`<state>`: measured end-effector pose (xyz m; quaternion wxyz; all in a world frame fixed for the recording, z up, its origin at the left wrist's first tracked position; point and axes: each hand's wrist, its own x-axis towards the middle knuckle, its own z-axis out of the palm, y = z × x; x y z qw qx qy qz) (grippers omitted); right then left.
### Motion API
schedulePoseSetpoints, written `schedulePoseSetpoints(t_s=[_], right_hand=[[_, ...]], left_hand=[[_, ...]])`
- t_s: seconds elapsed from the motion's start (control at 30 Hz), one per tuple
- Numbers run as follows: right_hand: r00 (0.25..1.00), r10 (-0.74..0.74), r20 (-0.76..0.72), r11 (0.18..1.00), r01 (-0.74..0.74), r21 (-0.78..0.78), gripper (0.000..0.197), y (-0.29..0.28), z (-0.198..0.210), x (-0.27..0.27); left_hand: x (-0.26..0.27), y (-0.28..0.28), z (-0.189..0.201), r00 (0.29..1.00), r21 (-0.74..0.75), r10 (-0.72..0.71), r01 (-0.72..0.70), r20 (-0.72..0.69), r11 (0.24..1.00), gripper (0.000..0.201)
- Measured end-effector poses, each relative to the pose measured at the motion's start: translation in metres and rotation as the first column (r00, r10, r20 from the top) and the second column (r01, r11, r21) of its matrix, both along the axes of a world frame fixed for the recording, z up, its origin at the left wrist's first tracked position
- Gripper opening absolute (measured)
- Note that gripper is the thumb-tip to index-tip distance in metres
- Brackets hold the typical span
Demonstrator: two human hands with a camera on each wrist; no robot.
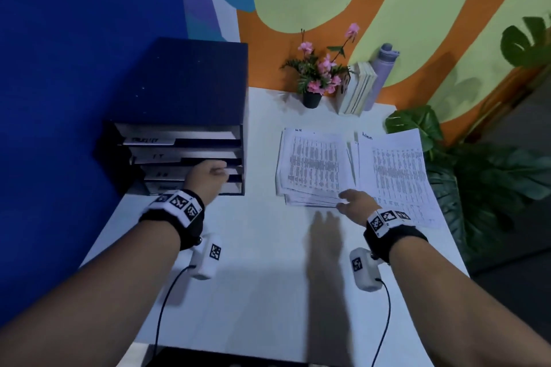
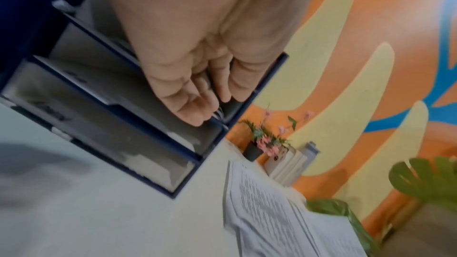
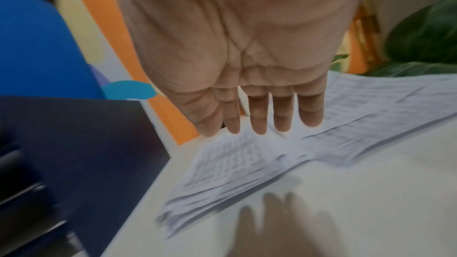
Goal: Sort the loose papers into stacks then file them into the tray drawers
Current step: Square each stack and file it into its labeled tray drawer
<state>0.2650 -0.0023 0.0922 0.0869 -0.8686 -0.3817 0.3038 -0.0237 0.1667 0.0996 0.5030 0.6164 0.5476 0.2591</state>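
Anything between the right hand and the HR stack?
Nothing visible. The right hand hovers open at the near edge of the HR stack, fingers straight, only bare table beneath. Contact can't be confirmed.

Dark blue four-tier tray drawer unit (image 1: 190,116) upright at counter's left, labelled drawers partly open. Two white printed-paper stacks flat beside it: "HR" stack (image 1: 313,164), slightly fanned; "Admin" stack (image 1: 396,170) just right, edges overlapping.

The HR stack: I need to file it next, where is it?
In the head view, the HR stack lies right of the tray drawers, left of the Admin stack.
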Motion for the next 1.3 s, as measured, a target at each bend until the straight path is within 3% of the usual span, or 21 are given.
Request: schedulePoseSetpoints(t_s=[0.13,0.27,0.43,0.57,0.73,0.83,0.97,1.17,1.3], right_hand=[[0.987,-0.146,0.063,0.988,0.149,-0.036,0.046,-0.033,-0.014,0.061],[0.973,-0.209,0.094,0.972,0.217,-0.088,0.058,-0.06,-0.028,0.107],[0.974,-0.14,0.175,0.978,0.164,-0.131,0.062,-0.081,-0.047,0.144],[0.976,-0.093,0.198,0.98,0.124,-0.153,0.065,-0.083,-0.058,0.166],[0.984,-0.034,0.176,0.977,0.07,-0.201,0.065,-0.07,-0.07,0.184],[0.985,0.078,0.157,0.973,-0.041,-0.226,0.064,-0.069,-0.078,0.187],[0.96,0.203,0.193,0.956,-0.152,-0.251,0.056,-0.076,-0.088,0.178],[0.954,0.233,0.189,0.964,-0.201,-0.175,0.041,-0.1,-0.09,0.136],[0.973,0.166,0.159,0.951,-0.115,-0.286,0.04,-0.119,-0.08,0.093]], left_hand=[[0.042,-0.026,-0.015,0.96,-0.067,-0.225,0.216,-0.169,0.974,0.032],[0.09,-0.045,-0.025,0.91,-0.067,-0.306,0.299,-0.279,0.952,0.047],[0.143,-0.055,-0.053,0.718,-0.154,-0.463,0.455,-0.519,0.877,0.063],[0.172,-0.055,-0.077,0.54,-0.207,-0.494,0.506,-0.681,0.838,0.07],[0.197,-0.047,-0.094,0.412,-0.245,-0.534,0.575,-0.738,0.781,0.066],[0.198,-0.044,-0.106,0.339,-0.299,-0.576,0.601,-0.744,0.741,0.061],[0.185,-0.052,-0.111,0.316,-0.281,-0.568,0.628,-0.76,0.726,0.059],[0.146,-0.081,-0.098,0.29,-0.255,-0.544,0.651,-0.787,0.715,0.054],[0.111,-0.1,-0.09,0.244,-0.326,-0.584,0.637,-0.774,0.698,0.057]])
